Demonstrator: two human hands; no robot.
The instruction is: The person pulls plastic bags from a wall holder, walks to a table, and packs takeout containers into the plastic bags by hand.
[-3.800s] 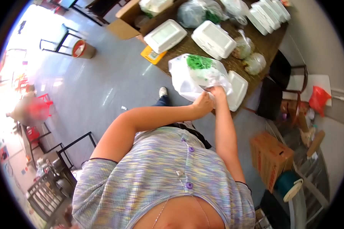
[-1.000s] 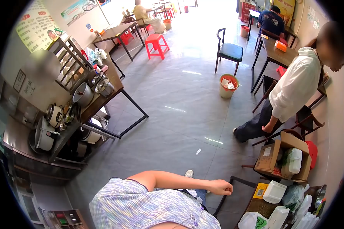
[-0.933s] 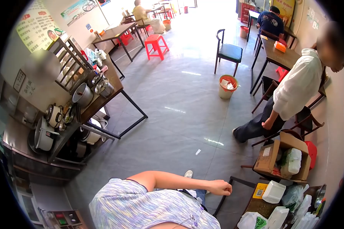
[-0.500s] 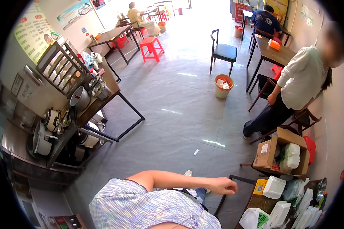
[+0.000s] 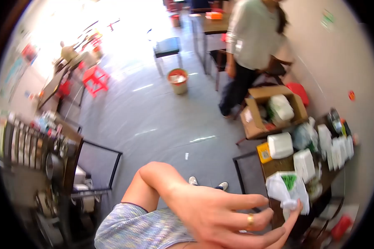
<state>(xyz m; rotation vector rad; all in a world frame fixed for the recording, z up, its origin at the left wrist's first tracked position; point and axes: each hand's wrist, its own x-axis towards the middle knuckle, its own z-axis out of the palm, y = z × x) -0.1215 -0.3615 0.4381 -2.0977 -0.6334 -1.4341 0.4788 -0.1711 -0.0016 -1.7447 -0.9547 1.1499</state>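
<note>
My left hand (image 5: pixel 220 216) reaches across my front, large and close to the camera. Its fingers are spread with nothing in them, and a gold ring shows on one. At the near edge of the table on my right, my right hand (image 5: pixel 296 206) grips the gathered end of a white plastic bag (image 5: pixel 278 186) with green print. Part of my right forearm is hidden behind my left fingers. White foam takeout boxes (image 5: pixel 280 145) lie beyond the bag, and another foam box (image 5: pixel 304 165) lies close beside it.
A yellow QR-code card (image 5: pixel 264 152) sits at the table's corner. Behind it stands an open cardboard box (image 5: pixel 253 124) near a person in a white top (image 5: pixel 253 37). A waste bin (image 5: pixel 178 83) and a red stool (image 5: pixel 96 80) stand on the floor.
The view has swung right and down toward the table. My left hand has come nearer the camera with fingers spread. My right hand has come into view on the plastic bag.
</note>
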